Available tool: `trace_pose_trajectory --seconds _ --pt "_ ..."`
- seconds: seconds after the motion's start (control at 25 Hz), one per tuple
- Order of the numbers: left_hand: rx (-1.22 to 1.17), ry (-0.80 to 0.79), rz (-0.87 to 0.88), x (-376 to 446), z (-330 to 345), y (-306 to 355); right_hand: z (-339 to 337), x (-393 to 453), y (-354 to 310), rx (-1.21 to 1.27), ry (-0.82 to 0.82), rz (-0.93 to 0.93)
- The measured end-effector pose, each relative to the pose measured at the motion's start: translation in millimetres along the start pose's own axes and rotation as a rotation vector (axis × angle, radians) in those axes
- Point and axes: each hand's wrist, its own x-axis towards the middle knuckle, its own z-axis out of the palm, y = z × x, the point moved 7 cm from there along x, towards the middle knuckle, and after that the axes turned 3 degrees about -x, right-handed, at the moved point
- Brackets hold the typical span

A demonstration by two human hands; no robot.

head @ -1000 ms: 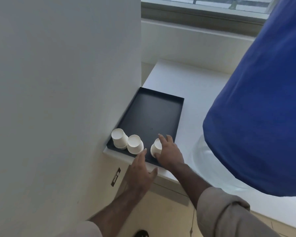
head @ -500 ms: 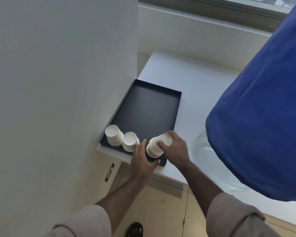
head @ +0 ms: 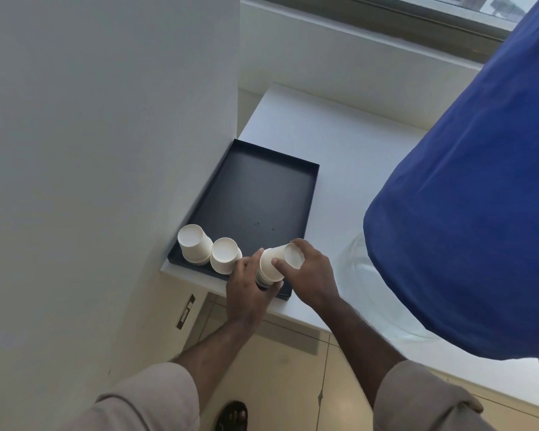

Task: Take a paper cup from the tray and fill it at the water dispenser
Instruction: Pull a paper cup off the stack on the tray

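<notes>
Tilted stack of white paper cups [head: 273,264] at the near edge of the dark tray [head: 262,194], base end toward the window. Right hand [head: 308,272] clamps the upper cup by its base; left hand [head: 248,290] closes around the rim end below, though whether one cup has separated from the stack cannot be told. Two further inverted cup stacks [head: 207,251] stand at the tray's near left corner. The tray lies on a white bench [head: 339,135], beside the blue-covered dispenser bottle [head: 467,213].
</notes>
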Motion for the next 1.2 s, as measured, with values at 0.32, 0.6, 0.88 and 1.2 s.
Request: trace_pose_trajectory --seconds 0.32,0.6,0.88,1.2 --pt "0.139 0.039 -0.002 4.0 5.2 -3.6 5.0 1.8 -8.8 -0.14 -0.003 -0.052" --pt "0.279 0.064 -0.018 5.7 13.8 -21.7 2.5 7.3 -22.5 -0.182 0.003 -0.078" --pt "0.338 0.045 -0.057 4.7 19.1 -23.7 -29.1 0.5 -40.6 -0.222 0.137 -0.109" --pt "0.197 0.14 0.048 -31.7 -10.4 -5.9 -75.5 -40.8 -50.4 0.068 0.352 -0.145"
